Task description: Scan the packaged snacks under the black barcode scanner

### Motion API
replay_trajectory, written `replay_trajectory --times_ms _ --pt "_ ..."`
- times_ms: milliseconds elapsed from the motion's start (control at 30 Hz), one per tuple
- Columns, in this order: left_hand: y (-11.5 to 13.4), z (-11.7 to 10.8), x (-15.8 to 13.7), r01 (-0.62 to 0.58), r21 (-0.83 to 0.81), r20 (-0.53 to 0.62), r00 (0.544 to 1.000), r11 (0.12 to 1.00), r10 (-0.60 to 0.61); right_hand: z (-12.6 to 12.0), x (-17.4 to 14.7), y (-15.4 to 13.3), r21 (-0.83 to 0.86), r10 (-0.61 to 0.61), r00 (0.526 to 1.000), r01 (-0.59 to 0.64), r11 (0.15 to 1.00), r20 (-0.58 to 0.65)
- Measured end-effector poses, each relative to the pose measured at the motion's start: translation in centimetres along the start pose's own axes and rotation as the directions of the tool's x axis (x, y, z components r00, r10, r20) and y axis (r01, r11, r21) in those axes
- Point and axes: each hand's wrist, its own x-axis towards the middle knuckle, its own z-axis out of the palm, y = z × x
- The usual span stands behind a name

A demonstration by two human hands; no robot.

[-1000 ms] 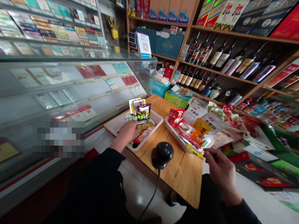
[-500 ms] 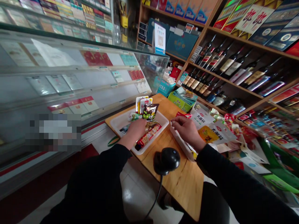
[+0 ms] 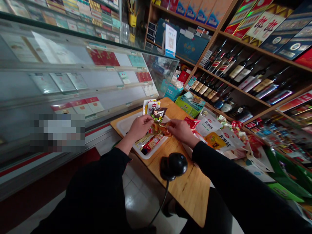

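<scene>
Between my two hands a brown and gold snack packet (image 3: 159, 128) is held above a white plastic tray (image 3: 123, 123). My left hand (image 3: 142, 126) pinches its left end, and my right hand (image 3: 179, 130) grips its right end. Below the packet, a red and yellow snack packet (image 3: 153, 143) lies in the tray beside other wrapped snacks. Behind my fingers stand a dark packet with green print (image 3: 159, 113) and a few white-edged packets (image 3: 153, 104). A black scanner-like device (image 3: 177, 164) with a cable rests on the wooden board (image 3: 192, 191), nearer to me.
To the right are piled snack bags, among them a white bag (image 3: 210, 124) and a yellow one (image 3: 215, 139). A glass display case (image 3: 97, 84) runs along the left. Shelves with wine bottles (image 3: 240, 68) stand at the back right, beyond a green box (image 3: 188, 104).
My left hand has come up out of the tray with the brown and gold packet. My right hand has moved left from the tray's right side and now grips the packet's other end.
</scene>
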Motion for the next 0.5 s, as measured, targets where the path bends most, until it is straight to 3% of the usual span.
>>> replay_trajectory --times_ms 67,100,200,267,300,400,500 --pt "0.3 0.5 -0.2 0.052 -0.093 -0.105 0.993 0.994 -0.061 0.1 0.0 -0.2 -0.005 0.084 0.995 -0.084 0.996 -0.059" --pt "0.5 0.8 -0.4 0.086 -0.153 -0.096 0.99 0.985 -0.101 0.1 -0.1 -0.2 -0.001 0.117 0.988 -0.117 0.993 -0.097" --pt "1.3 2.0 -1.7 0.23 -0.377 0.186 0.968 0.897 -0.17 0.1 -0.5 -0.7 0.024 0.139 0.968 -0.137 0.99 -0.208" --pt "1.8 3.1 -2.7 0.319 -0.524 0.35 0.926 0.789 -0.142 0.3 -1.1 -1.7 0.049 0.071 0.969 -0.061 0.997 -0.238" --pt "2.0 3.7 -3.1 0.341 -0.586 0.377 0.918 0.735 -0.126 0.4 -1.5 -2.4 0.065 0.013 0.973 0.003 0.998 -0.229" --pt "1.9 4.9 -3.5 0.324 -0.717 0.311 0.941 0.617 -0.133 1.1 -2.7 -4.4 0.108 -0.188 0.972 0.204 0.973 -0.143" --pt "1.4 5.4 -3.1 0.272 -0.742 0.19 0.962 0.613 -0.197 1.8 -3.4 -5.0 0.133 -0.267 0.959 0.278 0.951 -0.093"
